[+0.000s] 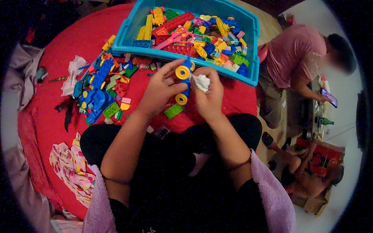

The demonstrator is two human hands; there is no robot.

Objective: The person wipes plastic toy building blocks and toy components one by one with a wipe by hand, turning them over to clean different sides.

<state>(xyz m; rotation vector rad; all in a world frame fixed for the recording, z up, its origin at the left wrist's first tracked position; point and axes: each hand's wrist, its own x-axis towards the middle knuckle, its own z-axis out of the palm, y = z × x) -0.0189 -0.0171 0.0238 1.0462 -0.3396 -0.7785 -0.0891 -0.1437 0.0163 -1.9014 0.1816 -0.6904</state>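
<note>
A blue toy piece with yellow wheels is held upright between my hands, above the red cloth. My left hand grips it from the left side, its fingers around the blue part. In my right hand is a crumpled white cloth, pinched between thumb and fingers and close against the toy's right side. Under the toy, a green block lies on the red cloth.
A teal bin full of colored blocks stands ahead. Loose blocks are piled at the left, near a patterned cloth. At the right, one person holds a phone; another person sits lower down.
</note>
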